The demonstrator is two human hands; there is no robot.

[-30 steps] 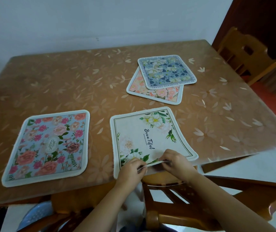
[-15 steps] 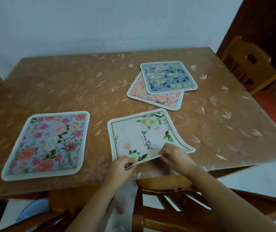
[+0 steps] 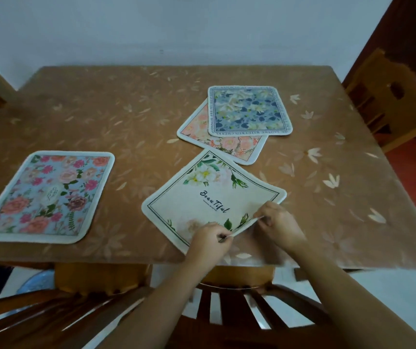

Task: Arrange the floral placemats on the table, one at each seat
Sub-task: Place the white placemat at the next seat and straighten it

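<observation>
Nearest the camera, the slatted back of a wooden chair (image 3: 229, 308) sits tucked against the near edge of the table (image 3: 131, 117), and both forearms reach over it.

The left hand (image 3: 209, 239) has its fingers curled and pinches the near edge of the cream placemat (image 3: 202, 195). The right hand (image 3: 278, 224) pinches the same edge a little further right, thumb and fingertips closed on the rim. Between the two hands that edge is raised slightly off the tabletop, while the rest of the mat lies flat. The mat sits turned at an angle, one corner pointing away. It is printed with white flowers, green leaves and the word "Beautiful".

To the left, well apart from it, the pink rose placemat (image 3: 48, 195) lies flat and square near the front edge of the table, with no hand on it.

Beyond the cream mat's far corner, just beside it, lies the peach placemat (image 3: 229, 146); I cannot tell whether the two touch. The blue placemat (image 3: 248, 110) lies on top of the peach one, covering its far right part and leaving its near and left margins showing.

At the far right stands another wooden chair (image 3: 388, 104), and a pale wall (image 3: 176, 28) runs behind the table.
</observation>
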